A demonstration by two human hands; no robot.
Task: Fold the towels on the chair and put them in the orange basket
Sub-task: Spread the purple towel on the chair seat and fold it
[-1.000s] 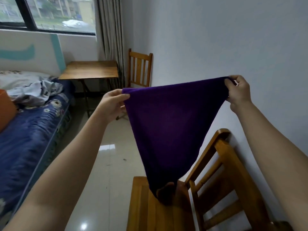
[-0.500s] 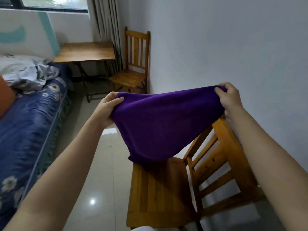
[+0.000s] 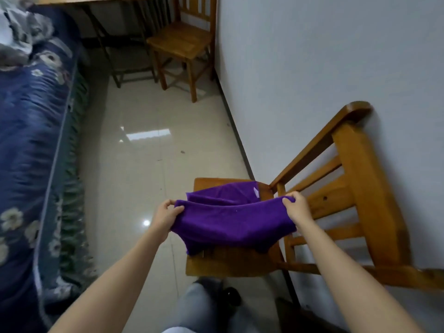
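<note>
A purple towel (image 3: 230, 219) hangs low over the seat of the near wooden chair (image 3: 228, 264), its far part lying folded on the seat with a small white tag showing. My left hand (image 3: 165, 216) pinches the towel's left corner. My right hand (image 3: 296, 209) grips the right corner, close to the chair's backrest (image 3: 355, 169). The towel sags between both hands, its lower edge touching the seat. The orange basket is out of view.
A bed with a blue flowered cover (image 3: 28, 140) runs along the left. A second wooden chair (image 3: 185, 44) and a table's legs (image 3: 110, 56) stand at the far end. The white wall (image 3: 312, 56) is on the right. Glossy tile floor (image 3: 144, 164) lies between.
Both hands have lowered the towel from chest height down onto the chair seat, and its far half has landed folded on the seat. The camera has tilted downward.
</note>
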